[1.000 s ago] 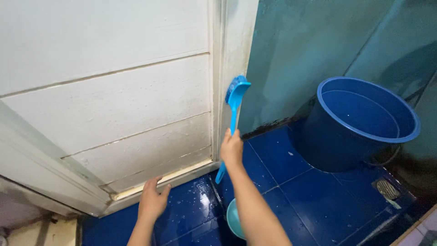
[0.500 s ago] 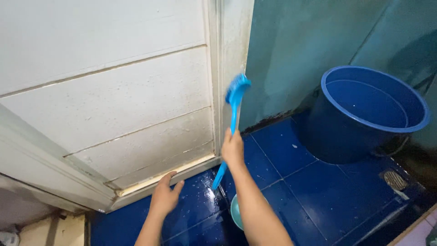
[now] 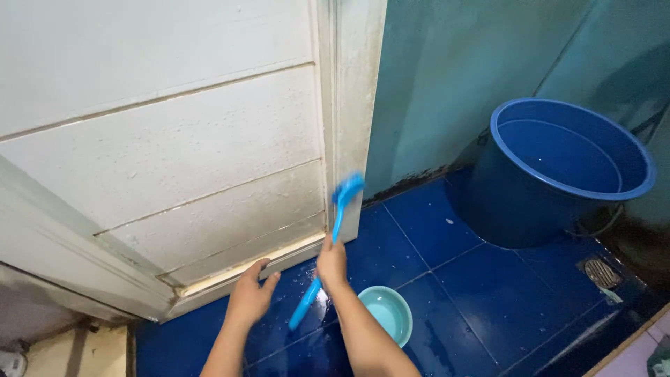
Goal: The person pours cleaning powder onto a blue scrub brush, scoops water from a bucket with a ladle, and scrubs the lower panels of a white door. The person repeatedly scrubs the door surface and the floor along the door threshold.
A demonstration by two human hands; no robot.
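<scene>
Item: long-handled blue scrubbing brush (image 3: 333,227), bristle head blurred, set against the lower end of the white door frame (image 3: 351,105) just above the floor; handle slanting down and left past the wrist.

Holder: right hand (image 3: 331,264), fingers wrapped tight around the handle about midway, forearm rising from the bottom edge, wrist bent toward the frame.

Support: left hand (image 3: 251,297), fingers spread and loose, fingertips at the bottom rail of the white panelled door (image 3: 160,153), gripping nothing; whether pressing or only touching, cannot tell.

Adjacent: small teal bowl (image 3: 387,314) on the floor just right of the right forearm, holding a little water. Glossy blue floor tiles (image 3: 481,293), wet, with droplets near the door. Large blue bucket (image 3: 565,174) further right against the teal wall (image 3: 447,77), well apart from both hands. Floor drain (image 3: 600,274) near the bucket's base.

Risks, as judged: wet handle slipping in the grip, bristle head skidding off the narrow frame onto the tiles; trailing handle end or elbow knocking the bowl and tipping its water; door swinging under the left hand's weight; loss of footing or balance on the slick tiles while leaning low.
</scene>
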